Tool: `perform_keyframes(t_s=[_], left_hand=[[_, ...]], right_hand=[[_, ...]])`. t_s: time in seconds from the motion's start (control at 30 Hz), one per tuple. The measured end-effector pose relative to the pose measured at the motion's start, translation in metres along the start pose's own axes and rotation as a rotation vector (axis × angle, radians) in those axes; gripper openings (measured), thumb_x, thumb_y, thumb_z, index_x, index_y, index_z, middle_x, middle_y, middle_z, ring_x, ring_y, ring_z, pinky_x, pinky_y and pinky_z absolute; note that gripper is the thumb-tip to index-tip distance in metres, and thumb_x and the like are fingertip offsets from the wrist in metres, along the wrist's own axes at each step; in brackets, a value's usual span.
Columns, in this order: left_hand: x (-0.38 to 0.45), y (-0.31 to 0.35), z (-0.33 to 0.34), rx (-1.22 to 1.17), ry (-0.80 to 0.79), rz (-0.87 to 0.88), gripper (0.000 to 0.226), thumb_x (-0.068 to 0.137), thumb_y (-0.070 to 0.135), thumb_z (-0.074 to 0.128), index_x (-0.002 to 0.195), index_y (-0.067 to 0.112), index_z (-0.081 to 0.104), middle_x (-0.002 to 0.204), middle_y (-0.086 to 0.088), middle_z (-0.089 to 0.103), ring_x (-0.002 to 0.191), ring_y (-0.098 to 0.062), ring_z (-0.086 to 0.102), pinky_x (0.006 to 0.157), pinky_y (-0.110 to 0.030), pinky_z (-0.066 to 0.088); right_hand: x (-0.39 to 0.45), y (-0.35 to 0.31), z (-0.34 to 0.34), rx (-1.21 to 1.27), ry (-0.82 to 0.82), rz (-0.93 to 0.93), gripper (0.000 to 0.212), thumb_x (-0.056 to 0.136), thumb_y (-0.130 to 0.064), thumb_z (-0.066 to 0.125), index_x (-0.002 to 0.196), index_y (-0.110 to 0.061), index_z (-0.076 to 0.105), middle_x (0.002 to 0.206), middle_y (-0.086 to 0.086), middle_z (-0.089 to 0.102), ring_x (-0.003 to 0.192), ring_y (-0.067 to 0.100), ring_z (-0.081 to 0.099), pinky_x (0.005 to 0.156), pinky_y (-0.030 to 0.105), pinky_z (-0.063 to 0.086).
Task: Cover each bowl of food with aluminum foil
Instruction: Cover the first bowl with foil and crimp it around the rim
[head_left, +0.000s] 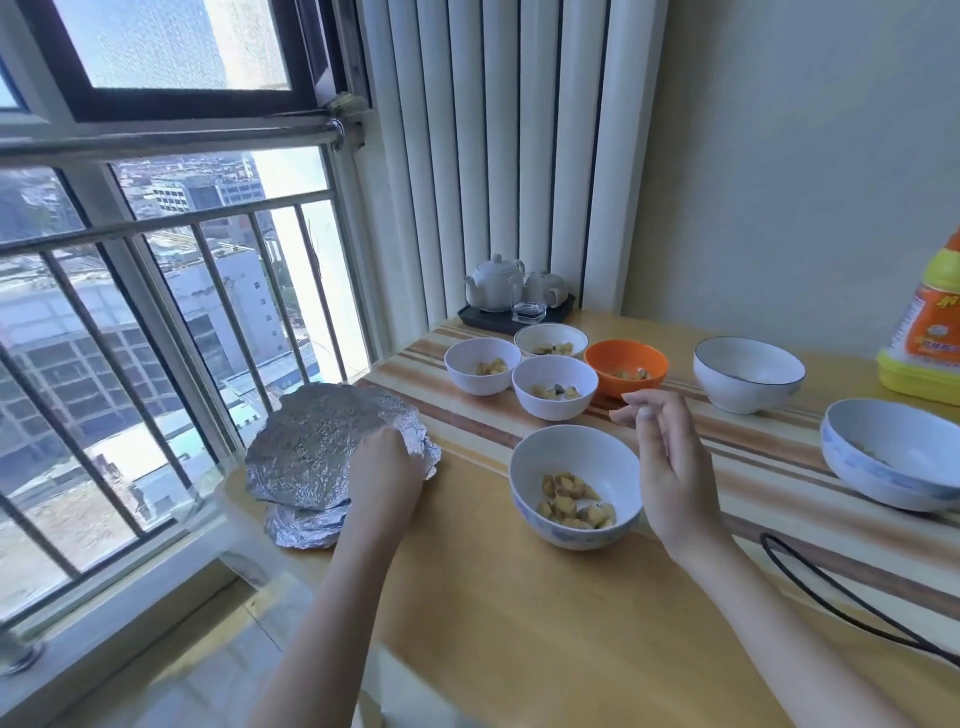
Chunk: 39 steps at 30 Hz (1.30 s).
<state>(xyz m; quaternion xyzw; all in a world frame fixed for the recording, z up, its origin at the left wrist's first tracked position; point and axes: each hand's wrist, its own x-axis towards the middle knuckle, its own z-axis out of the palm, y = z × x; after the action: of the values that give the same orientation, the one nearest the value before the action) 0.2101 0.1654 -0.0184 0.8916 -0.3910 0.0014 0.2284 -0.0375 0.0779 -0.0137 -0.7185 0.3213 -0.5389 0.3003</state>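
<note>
With every bowl uncovered, the left hand pinched the top foil sheet while the right hand hovered relaxed and empty; the likely next step was lifting that sheet over the nearest bowl.

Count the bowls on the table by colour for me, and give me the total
White bowls: 4
White bowls with blue pattern: 2
Orange bowls: 1
Total: 7 bowls, none covered with foil yet.
</note>
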Motion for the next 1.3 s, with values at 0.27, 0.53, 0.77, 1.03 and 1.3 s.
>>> perform_keyframes(t_s=[0.27,0.53,0.77,1.03,1.3], left_hand=[[0.011,-0.012,-0.007,-0.034,-0.031,0.006,0.027,0.085,0.016,0.071,0.068,0.007,0.051,0.074,-0.015,0.058,0.081,-0.033,0.056,0.066,-0.036,0.041],[0.016,-0.019,-0.007,0.055,-0.051,0.018,0.040,0.082,0.005,0.067,0.053,0.007,0.039,0.054,-0.015,0.044,0.067,-0.036,0.053,0.058,-0.032,0.035],[0.014,-0.015,-0.021,-0.173,0.260,0.086,0.021,0.101,0.016,0.048,0.091,0.002,0.059,0.082,-0.018,0.065,0.074,-0.034,0.058,0.062,-0.042,0.045],[0.005,0.008,-0.062,-0.783,0.524,0.196,0.011,0.096,0.015,0.060,0.092,0.012,0.069,0.074,0.009,0.065,0.064,0.009,0.058,0.061,-0.006,0.041],[-0.005,0.039,-0.071,-1.643,-0.058,-0.084,0.028,0.099,0.027,0.051,0.111,0.006,0.065,0.091,-0.011,0.072,0.079,-0.023,0.070,0.068,-0.033,0.059]], right_hand=[[0.006,-0.008,0.006,0.089,-0.072,0.026,0.019,0.103,-0.017,0.037,0.101,-0.022,0.056,0.086,-0.005,0.067,0.089,0.006,0.063,0.079,0.014,0.046],[0.014,-0.015,0.015,0.141,-0.079,0.051,0.020,0.103,-0.015,0.036,0.104,-0.012,0.055,0.083,-0.002,0.069,0.084,0.005,0.064,0.079,0.018,0.048],[0.021,-0.022,0.018,0.174,-0.089,0.049,0.022,0.103,-0.017,0.034,0.101,-0.012,0.056,0.084,0.005,0.069,0.084,0.007,0.065,0.079,0.017,0.050],[0.042,-0.049,0.035,0.226,-0.297,0.100,0.016,0.100,-0.011,0.044,0.102,-0.023,0.055,0.094,0.002,0.068,0.090,0.006,0.065,0.084,0.021,0.050],[0.064,-0.069,0.043,0.368,-0.543,0.404,0.051,0.091,-0.037,0.057,0.134,-0.015,0.043,0.117,-0.004,0.060,0.095,-0.001,0.063,0.077,0.015,0.052]])
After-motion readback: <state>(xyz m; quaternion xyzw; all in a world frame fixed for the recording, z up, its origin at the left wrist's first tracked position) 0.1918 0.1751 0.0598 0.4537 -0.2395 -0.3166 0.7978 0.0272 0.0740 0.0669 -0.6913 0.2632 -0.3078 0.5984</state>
